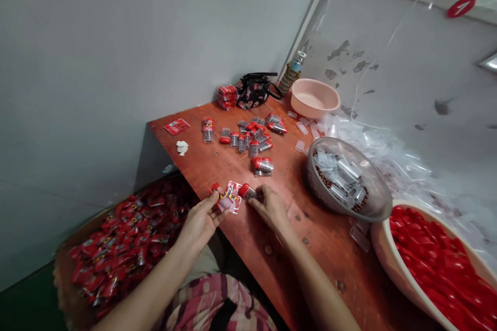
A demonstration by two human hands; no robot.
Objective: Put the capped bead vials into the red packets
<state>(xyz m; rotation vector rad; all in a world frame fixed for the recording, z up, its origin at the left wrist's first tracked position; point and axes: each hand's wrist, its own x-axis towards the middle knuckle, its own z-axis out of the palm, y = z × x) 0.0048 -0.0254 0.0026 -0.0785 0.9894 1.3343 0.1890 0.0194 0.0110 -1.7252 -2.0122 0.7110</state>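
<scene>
Near the front edge of the table, my left hand (202, 217) pinches a red printed card (222, 197) between thumb and fingers. A second card with a white edge (234, 191) overlaps it; whether it is held too I cannot tell. Close on the right, my right hand (274, 208) grips a small clear container with a red cap (247, 191), lying sideways with its cap toward the cards. Just beyond my hands is a small group of red-capped containers (263, 166) with dark contents. Farther back lie several more such containers (247, 137).
A grey bowl (310, 176) holds clear empty containers and brown beads. A basin (382, 248) of red caps stands at the right, a pink basin (314, 98) at the back. A floral bag (252, 92) and bottle (289, 76) stand by the wall. Below left, a box (62, 279) holds red packages.
</scene>
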